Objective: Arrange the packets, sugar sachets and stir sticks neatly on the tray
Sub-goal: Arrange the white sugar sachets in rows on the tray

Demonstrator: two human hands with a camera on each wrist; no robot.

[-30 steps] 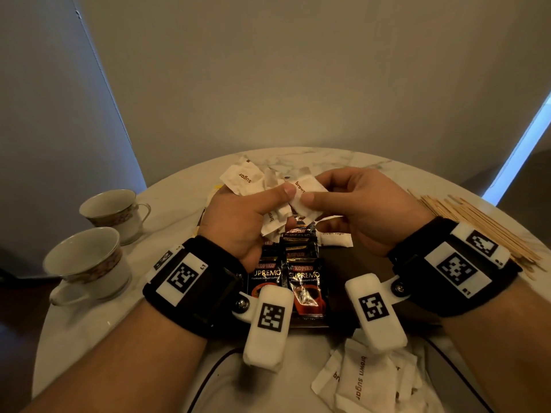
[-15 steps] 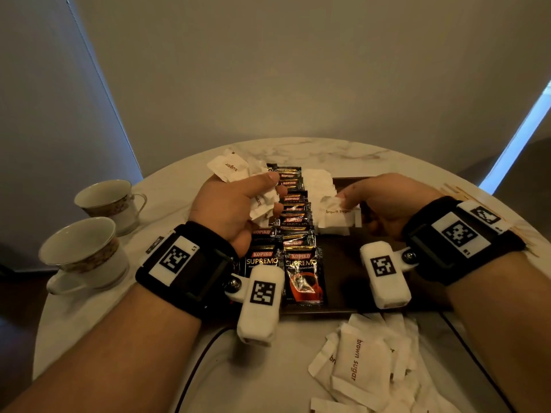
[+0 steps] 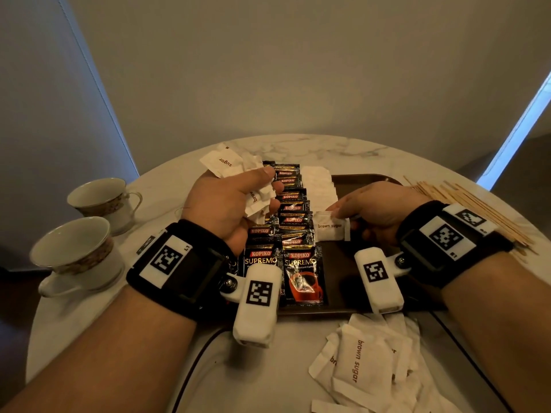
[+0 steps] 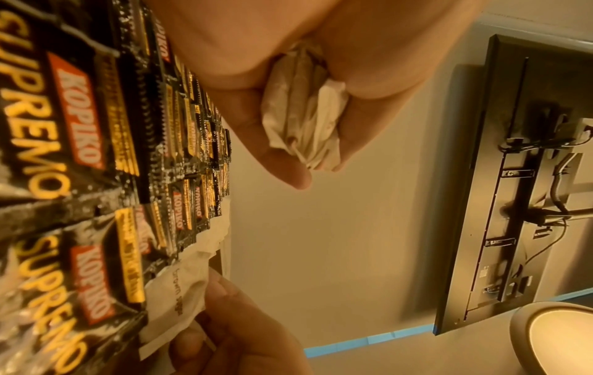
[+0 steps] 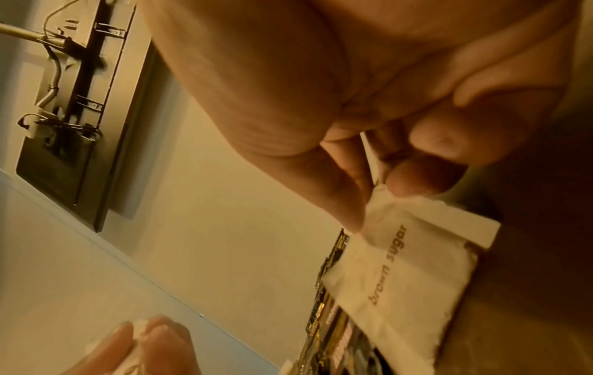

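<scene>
A dark tray [image 3: 366,177] holds two rows of black Kopiko coffee packets [image 3: 301,263] and a column of white sugar sachets [image 3: 318,183] to their right. My left hand [image 3: 262,181] hovers over the packets and grips a crumpled bunch of sachets [image 4: 304,109]. My right hand [image 3: 346,216] is low over the tray and pinches one brown sugar sachet [image 3: 329,229] by its right edge, at the near end of the white column. In the right wrist view thumb and fingers [image 5: 420,177] hold that sachet [image 5: 401,279] at its corner. Wooden stir sticks [image 3: 468,204] lie on the table to the right of the tray.
A loose heap of brown sugar sachets [image 3: 366,365] lies on the round marble table [image 3: 328,150] in front of the tray. Two teacups [image 3: 77,254] stand at the left edge. A dark cable [image 3: 196,362] runs across the near table.
My right hand took one sachet from the bunch in my left hand and carried it down and right to the tray. My left hand stayed raised with the rest.
</scene>
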